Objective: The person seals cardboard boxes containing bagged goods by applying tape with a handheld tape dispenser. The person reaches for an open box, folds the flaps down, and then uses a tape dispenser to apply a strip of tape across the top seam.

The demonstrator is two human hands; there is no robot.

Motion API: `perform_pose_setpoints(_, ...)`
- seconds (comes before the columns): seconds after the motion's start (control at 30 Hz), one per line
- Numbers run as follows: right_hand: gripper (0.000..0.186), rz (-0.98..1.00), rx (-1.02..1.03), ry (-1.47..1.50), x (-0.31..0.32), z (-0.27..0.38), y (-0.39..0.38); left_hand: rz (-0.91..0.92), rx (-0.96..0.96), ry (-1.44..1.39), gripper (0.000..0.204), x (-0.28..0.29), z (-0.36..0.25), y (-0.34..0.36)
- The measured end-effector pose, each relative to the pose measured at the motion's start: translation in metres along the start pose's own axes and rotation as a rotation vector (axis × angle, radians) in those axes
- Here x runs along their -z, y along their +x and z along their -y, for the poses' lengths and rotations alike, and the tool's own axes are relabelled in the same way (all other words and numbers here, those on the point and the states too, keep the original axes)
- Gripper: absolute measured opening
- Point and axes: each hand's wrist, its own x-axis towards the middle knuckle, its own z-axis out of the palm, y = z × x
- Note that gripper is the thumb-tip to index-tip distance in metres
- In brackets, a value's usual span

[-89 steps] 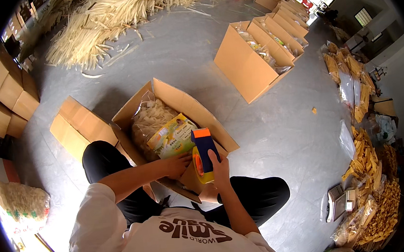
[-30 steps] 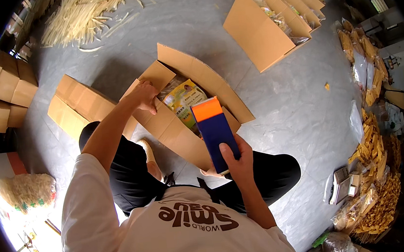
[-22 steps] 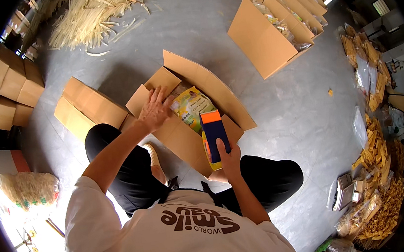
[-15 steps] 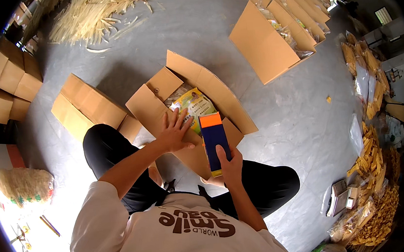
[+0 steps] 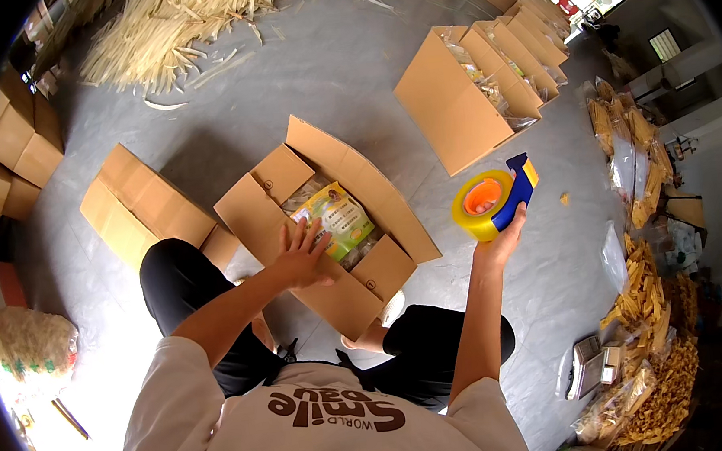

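Note:
An opened cardboard box (image 5: 242, 209) stands in front of me with its flaps raised and folded out. Inside it lie clear plastic packages, the top one bearing a yellow-green label (image 5: 345, 227). Over the near flap and the edge of that label rests my left hand (image 5: 302, 259), fingers spread and nothing in its grasp. Out to the right of the box, my right hand (image 5: 506, 239) grips a blue tape dispenser (image 5: 515, 202) by its lower end. A wide roll of yellow tape on an orange core is fitted to it.
Left of the box sits a closed carton (image 5: 146, 203). A row of open, filled cartons (image 5: 436, 101) stretches away at far right. Pale dried strips (image 5: 185, 25) cover the far floor. Along the right lie bagged yellowish sticks (image 5: 636, 286) and a small scale (image 5: 585, 367).
My right hand has swung out to the right and up with the tape dispenser, turning it so the roll shows. The left hand stays at the box.

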Motion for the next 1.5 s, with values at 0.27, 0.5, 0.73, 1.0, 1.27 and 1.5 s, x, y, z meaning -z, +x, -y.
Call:
perform_pose_setpoints(0.27,0.049,0.191,-0.446,-0.130,0.021,-0.100,-0.037,-0.084,-0.034,0.005,0.099,-0.009,0.007,-0.009)
perform_pose_setpoints(0.5,0.039,0.389,-0.284,-0.471,-0.009,-0.078,-0.088,-0.433,-0.226,0.037,0.093,-0.017,0.016,-0.026)
perform_pose_setpoints(0.73,0.046,0.356,-0.564,-0.479,0.002,-0.073,-0.036,-0.465,-0.261,0.129,0.083,0.005,0.002,-0.008)
perform_pose_setpoints(1.0,0.052,0.593,-0.847,-0.558,-0.002,-0.083,0.028,-0.371,-0.338,0.128,0.078,0.010,0.006,0.004)
perform_pose_setpoints(1.27,0.030,0.232,-0.386,-0.691,0.073,-0.208,0.106,-0.329,-0.335,0.073,0.076,0.012,0.017,0.002)
perform_pose_setpoints(1.5,0.049,0.450,-0.200,-1.630,0.178,-0.296,0.066,-0.326,-0.338,0.037,0.074,0.009,0.022,-0.001)
